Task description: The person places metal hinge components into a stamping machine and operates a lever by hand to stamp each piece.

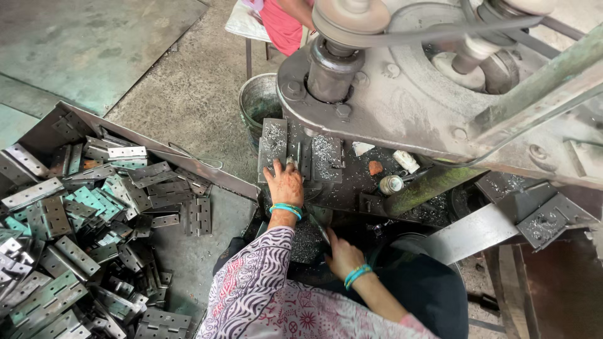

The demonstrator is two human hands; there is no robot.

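Observation:
My left hand, with teal bangles on the wrist, lies palm down on the dark machine table. Its fingers curl onto a grey hinge plate that lies under the spindle and is dusted with metal shavings. A second plate lies just to the right of it. My right hand, also in teal bangles, is lower down under the table's front edge. It is closed on a thin grey metal bar; what the bar joins to is hidden.
A slanted metal tray at the left holds several grey and green hinges. A metal bucket stands behind the table. A small bottle lies on the table. Another person in pink sits at the top.

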